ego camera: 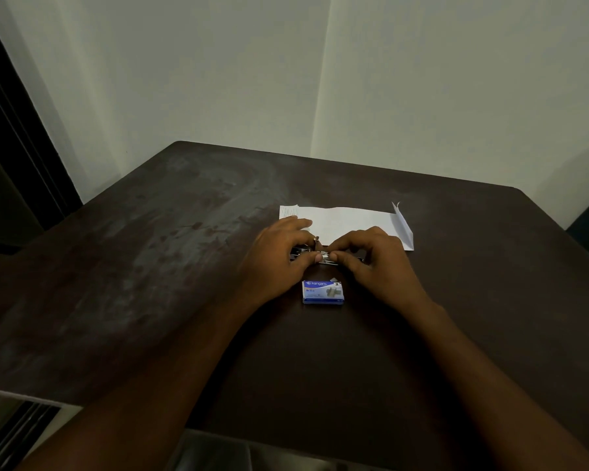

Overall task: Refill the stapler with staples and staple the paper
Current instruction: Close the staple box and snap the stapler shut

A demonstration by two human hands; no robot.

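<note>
A small metal stapler (324, 257) lies on the dark table between my two hands, mostly covered by them. My left hand (279, 258) grips its left end with thumb and fingers. My right hand (371, 258) pinches its right part, fingertips meeting over the shiny middle; whether a strip of staples is between them I cannot tell. Just in front of the hands sits a blue and white staple box (323, 292), touched by neither hand. Behind the hands lies the white folded paper (351, 220), its right end curled up.
The dark brown table (150, 266) has a worn grey patch on its left side. Pale walls meet in a corner behind it. The table's near edge runs along the bottom, with a light floor strip at the lower left.
</note>
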